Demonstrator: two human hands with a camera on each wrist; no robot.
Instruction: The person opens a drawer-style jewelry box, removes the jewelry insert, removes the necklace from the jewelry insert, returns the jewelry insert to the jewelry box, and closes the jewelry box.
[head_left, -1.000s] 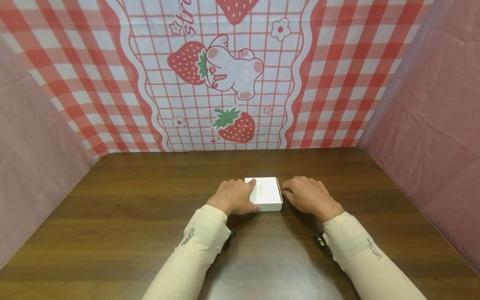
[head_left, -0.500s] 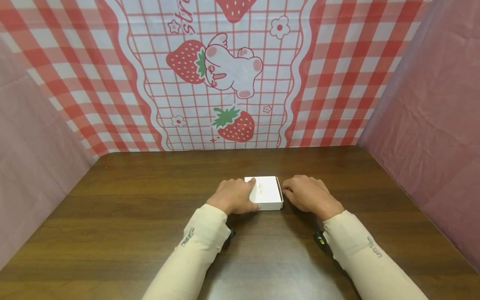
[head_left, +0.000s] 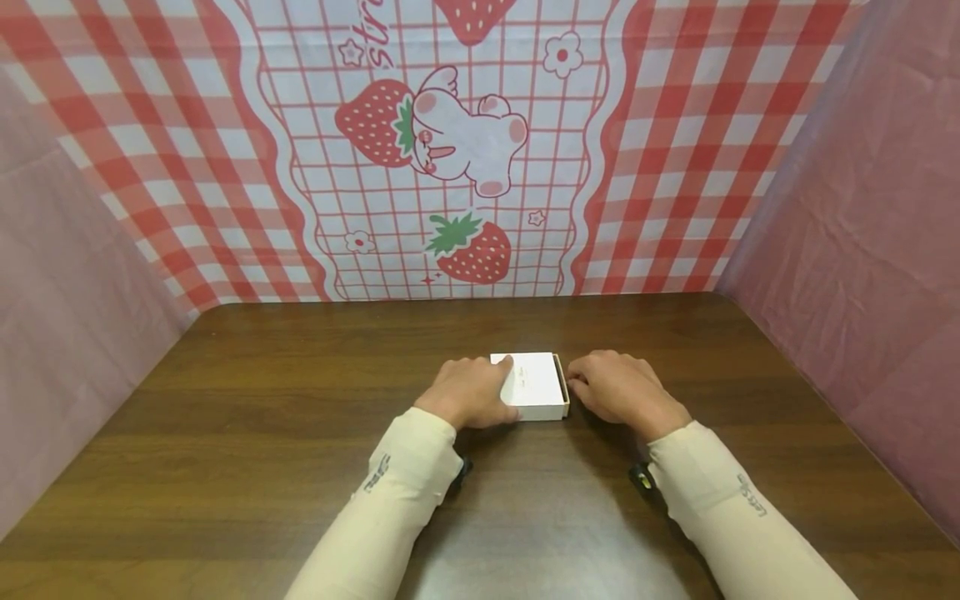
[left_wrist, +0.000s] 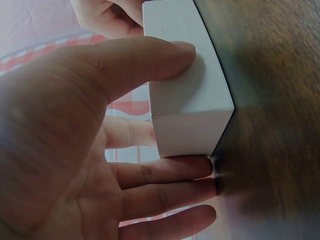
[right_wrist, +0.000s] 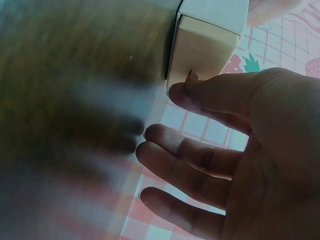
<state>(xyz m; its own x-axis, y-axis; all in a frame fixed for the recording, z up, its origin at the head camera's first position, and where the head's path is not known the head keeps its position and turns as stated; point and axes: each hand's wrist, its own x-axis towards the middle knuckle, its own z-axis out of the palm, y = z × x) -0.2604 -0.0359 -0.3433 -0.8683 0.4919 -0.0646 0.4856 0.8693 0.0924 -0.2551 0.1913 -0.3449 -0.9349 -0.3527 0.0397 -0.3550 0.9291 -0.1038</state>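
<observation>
A small white box [head_left: 538, 385] with faint lettering on top lies flat on the table. Its left part is gripped by my left hand [head_left: 467, 393], with the thumb on the near side [left_wrist: 172, 60]. At the right end, a pale inner drawer [right_wrist: 202, 47] sticks out slightly from the outer sleeve [right_wrist: 220, 11]. Thumb and index finger of my right hand [head_left: 619, 392] pinch a small pull tab [right_wrist: 191, 76] on the drawer's end face. The other right fingers extend loosely below. What the drawer contains is hidden.
The brown wooden table [head_left: 300, 483] surrounds the box. A red-and-white checked cloth [head_left: 675, 150] with strawberry prints hangs along the back edge. Pink fabric [head_left: 862, 250] hangs at both sides.
The right hand has shifted slightly to the right, and the drawer protrudes a little further from the sleeve. My left hand keeps its hold on the box.
</observation>
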